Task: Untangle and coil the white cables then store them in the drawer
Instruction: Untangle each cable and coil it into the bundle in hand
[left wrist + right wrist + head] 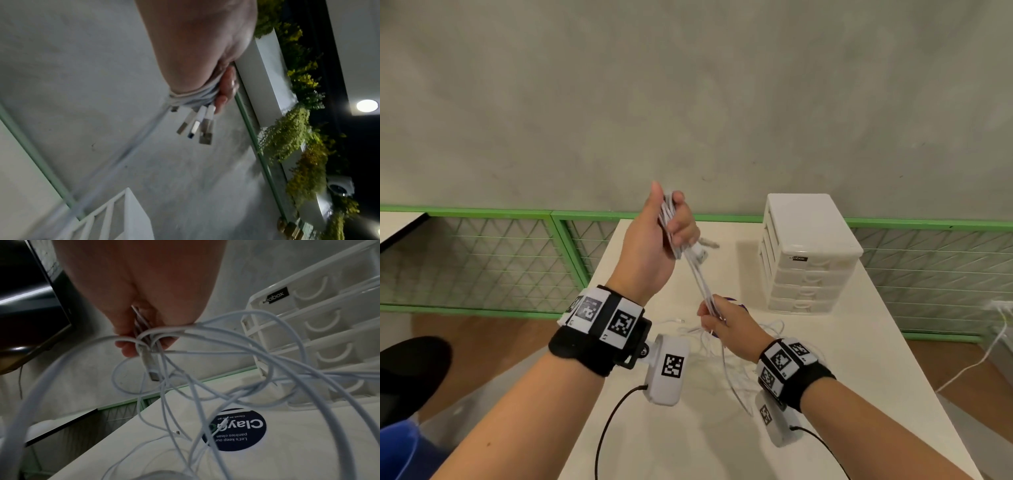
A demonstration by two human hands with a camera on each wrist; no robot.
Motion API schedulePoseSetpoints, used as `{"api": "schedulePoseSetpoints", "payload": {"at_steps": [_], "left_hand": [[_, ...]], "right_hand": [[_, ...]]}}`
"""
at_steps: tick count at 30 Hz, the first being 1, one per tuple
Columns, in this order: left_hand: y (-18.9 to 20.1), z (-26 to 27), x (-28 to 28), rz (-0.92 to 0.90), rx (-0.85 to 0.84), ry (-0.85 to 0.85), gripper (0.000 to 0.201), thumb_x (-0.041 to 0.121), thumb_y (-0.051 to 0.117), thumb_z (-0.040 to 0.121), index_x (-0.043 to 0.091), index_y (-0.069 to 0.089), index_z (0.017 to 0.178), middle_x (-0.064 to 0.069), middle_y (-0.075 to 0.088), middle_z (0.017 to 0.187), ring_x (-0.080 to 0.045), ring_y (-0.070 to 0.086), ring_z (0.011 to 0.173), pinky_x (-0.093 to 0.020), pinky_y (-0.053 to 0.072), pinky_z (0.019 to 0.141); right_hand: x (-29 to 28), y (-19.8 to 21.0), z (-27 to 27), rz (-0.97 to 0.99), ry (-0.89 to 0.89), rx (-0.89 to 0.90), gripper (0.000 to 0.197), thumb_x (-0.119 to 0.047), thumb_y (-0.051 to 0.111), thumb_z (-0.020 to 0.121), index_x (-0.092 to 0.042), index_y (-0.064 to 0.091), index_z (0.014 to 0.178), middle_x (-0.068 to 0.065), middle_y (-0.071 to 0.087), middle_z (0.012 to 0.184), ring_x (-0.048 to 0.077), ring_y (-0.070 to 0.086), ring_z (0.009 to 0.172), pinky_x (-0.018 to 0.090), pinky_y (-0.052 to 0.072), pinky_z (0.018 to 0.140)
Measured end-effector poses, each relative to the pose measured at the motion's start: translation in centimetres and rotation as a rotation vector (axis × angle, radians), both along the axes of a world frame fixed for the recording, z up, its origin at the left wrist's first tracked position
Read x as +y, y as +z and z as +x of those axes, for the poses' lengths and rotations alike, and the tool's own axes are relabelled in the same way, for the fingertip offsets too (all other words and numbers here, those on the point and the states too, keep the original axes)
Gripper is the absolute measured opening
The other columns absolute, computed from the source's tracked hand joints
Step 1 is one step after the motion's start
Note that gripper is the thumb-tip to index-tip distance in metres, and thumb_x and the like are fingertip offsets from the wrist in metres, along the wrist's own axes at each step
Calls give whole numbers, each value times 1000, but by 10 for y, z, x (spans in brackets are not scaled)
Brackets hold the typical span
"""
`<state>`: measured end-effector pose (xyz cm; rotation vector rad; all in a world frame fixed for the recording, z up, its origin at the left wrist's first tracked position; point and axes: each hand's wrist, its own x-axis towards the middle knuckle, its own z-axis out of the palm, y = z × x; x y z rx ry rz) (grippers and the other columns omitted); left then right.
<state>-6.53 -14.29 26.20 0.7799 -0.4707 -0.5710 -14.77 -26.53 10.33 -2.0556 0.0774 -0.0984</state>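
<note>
My left hand is raised above the table and grips a bunch of white cables in its fist. Three USB plugs stick out below the left hand's fingers. The cables run taut down to my right hand, which pinches them just above the table. Below the right hand the cables hang in loose tangled loops onto the table, with one plug dangling. The white drawer unit stands at the back right, all drawers closed.
The white table has a round dark sticker under the cable loops. A green mesh fence runs behind the table. Another white cable lies on the floor at right. A blue bin sits at lower left.
</note>
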Motion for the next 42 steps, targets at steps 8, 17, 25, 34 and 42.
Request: {"api": "schedulePoseSetpoints", "payload": {"at_steps": [8,17,25,34,42], "left_hand": [[-25,18,-5,338,-554,582,30,17,33,102,11,44,75,-3,39,58,-14,34,49,-22,31,48],[-78,28,14,1420,-1122,61,37,21,44,93,13,38,58,-3,44,53,-17,40,47,-27,35,49],[-75,6,16,1268,-1028,-147,51,41,76,74,16,34,60,0,32,67,-12,30,57,-24,24,54],[-80,8,14,1467,-1402,-104,47,38,57,89,17,30,57,2,31,57,-12,28,51,-24,19,48],[-80,16,27,1413,-1185,-79,53,45,56,90,17,32,52,2,33,51,-13,31,48,-23,24,51]], "right_hand": [[14,10,0,-68,135,-132,10,-1,63,77,-10,65,78,6,65,100,15,55,102,16,39,84],[-4,22,1,134,-6,-175,22,1,56,69,-13,71,78,-5,66,100,11,61,92,30,49,81],[-17,21,0,179,-55,-140,17,-6,73,70,-19,66,79,1,66,95,24,63,89,40,55,80],[-22,25,-4,-245,8,31,17,-22,60,76,-32,64,90,-6,66,76,15,59,68,35,51,66],[-38,32,-9,-135,-31,-12,24,-26,72,79,-33,70,101,-14,68,96,1,62,88,20,48,79]]}}
